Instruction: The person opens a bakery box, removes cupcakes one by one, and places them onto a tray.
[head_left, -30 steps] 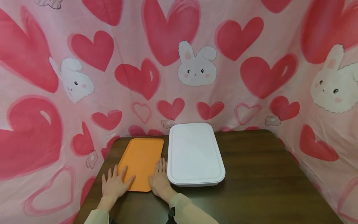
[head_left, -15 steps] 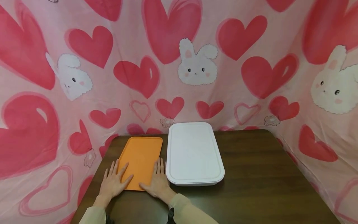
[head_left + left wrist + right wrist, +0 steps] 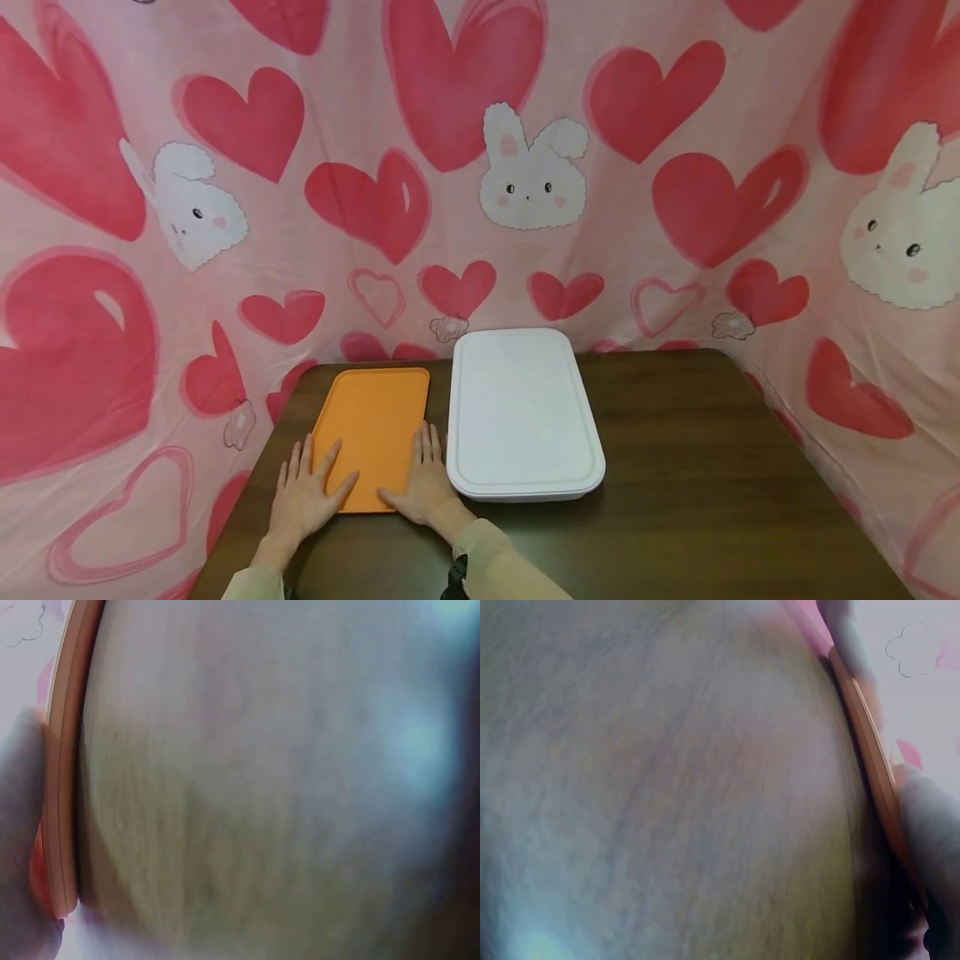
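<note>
The orange tray is lying near the left edge of the dark table, which is extending widely right of the white box; the left hand is touching the tray's left side, the right hand its right side, near the box; fingers are lying straight, thumbs standing apart.

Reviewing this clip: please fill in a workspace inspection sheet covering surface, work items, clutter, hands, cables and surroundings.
Surface: dark wood-look table, sheen along its near part.
Work items: orange tray, lying on the table's left part.
Clutter: nothing seen beyond a white container, apparently lidded, right of the tray and apart from it.
Left hand: spread along the tray's left edge, thumb reaching over it.
Right hand: fingers straight along the tray's right edge, thumb over it.
Cables: nothing seen; a dark item at the right wrist is unclear.
Surroundings: pink cloth printed with hearts and rabbits.
</note>
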{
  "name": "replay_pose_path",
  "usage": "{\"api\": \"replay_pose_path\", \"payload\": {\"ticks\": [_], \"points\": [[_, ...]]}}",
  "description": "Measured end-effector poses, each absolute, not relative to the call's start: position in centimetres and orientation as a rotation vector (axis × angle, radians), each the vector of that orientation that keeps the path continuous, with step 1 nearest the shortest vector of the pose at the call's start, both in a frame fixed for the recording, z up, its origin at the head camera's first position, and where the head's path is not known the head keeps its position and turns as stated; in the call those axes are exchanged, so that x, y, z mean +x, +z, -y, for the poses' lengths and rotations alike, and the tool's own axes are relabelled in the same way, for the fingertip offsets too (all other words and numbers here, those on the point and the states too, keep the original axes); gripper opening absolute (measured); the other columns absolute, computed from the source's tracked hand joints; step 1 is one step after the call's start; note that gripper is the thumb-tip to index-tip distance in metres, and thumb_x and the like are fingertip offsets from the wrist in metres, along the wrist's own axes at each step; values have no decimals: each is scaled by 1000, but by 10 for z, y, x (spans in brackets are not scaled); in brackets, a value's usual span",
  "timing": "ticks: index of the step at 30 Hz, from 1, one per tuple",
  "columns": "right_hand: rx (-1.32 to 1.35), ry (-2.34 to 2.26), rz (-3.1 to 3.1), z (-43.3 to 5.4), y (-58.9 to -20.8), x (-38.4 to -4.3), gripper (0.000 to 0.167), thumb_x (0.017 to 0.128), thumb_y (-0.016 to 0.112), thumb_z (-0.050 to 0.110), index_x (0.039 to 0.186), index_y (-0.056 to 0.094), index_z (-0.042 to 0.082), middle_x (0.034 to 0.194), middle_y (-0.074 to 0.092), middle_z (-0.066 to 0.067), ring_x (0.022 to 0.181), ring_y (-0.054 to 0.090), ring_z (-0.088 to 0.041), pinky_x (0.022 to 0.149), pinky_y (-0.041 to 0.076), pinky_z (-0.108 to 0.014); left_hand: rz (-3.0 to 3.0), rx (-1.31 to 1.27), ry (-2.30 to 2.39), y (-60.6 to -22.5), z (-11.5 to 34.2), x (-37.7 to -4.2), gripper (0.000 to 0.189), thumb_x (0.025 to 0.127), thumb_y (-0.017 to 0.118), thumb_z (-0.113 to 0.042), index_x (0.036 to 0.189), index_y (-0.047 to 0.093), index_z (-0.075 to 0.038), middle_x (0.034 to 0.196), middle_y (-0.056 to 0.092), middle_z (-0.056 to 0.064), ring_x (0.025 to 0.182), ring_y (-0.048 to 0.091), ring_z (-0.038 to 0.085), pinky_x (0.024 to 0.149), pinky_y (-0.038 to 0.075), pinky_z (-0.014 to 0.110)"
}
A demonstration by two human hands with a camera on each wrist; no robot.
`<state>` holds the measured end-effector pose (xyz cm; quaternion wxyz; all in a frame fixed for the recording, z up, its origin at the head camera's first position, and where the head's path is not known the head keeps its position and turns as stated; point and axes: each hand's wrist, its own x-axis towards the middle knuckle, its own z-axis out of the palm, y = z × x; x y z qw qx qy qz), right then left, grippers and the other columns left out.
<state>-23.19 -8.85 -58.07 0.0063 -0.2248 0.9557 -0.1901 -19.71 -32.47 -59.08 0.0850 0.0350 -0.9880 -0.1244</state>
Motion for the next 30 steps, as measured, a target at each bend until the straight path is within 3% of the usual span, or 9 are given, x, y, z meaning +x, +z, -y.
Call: {"api": "replay_pose_path", "payload": {"ticks": [22,30], "points": [[-758,-799,-2997,83,-594,-237,94,98,52,56,159,16,-5,170,10,-22,158,14,-36,127,21,-52,2995,144,-442,-589,320,-197,86,92,48,-75,158,36,-21,167,7,30,151,6,56,117,3,76],[-822,-755,-3026,79,-600,-224,94,99,44,65,161,14,0,171,11,-18,159,12,-31,127,21,-49,3017,141,-516,-579,322,-194,87,91,52,-73,158,35,-19,167,5,29,153,0,52,114,-5,79]]}}
